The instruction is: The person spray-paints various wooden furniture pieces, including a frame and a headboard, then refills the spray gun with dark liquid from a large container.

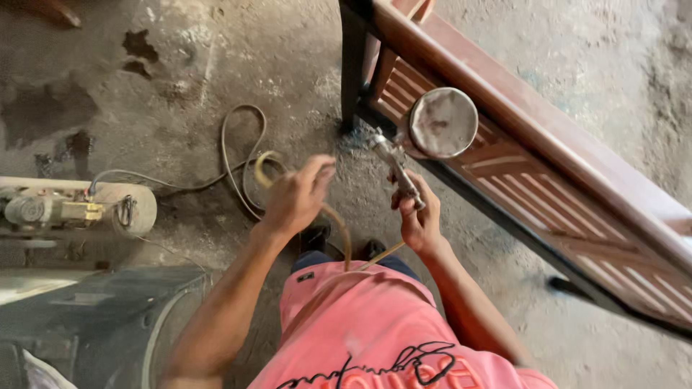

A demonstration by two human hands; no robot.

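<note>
My right hand (420, 220) grips the handle of a metal spray gun (395, 164) whose round lidded cup (442, 122) sits on top, nozzle toward the reddish-brown slatted wooden piece (548, 155). My left hand (295, 196) is closed around a yellowish air hose (339, 229) that loops over the fingers and drops toward my pink shirt. The gun is close to the wooden piece's dark corner post (352, 68).
An air compressor (72, 209) lies at the left on the stained concrete floor, with a dark hose (234, 155) coiled from it toward me. A dark grey box or bin (101, 324) sits at the lower left. The wooden frame runs diagonally to the lower right.
</note>
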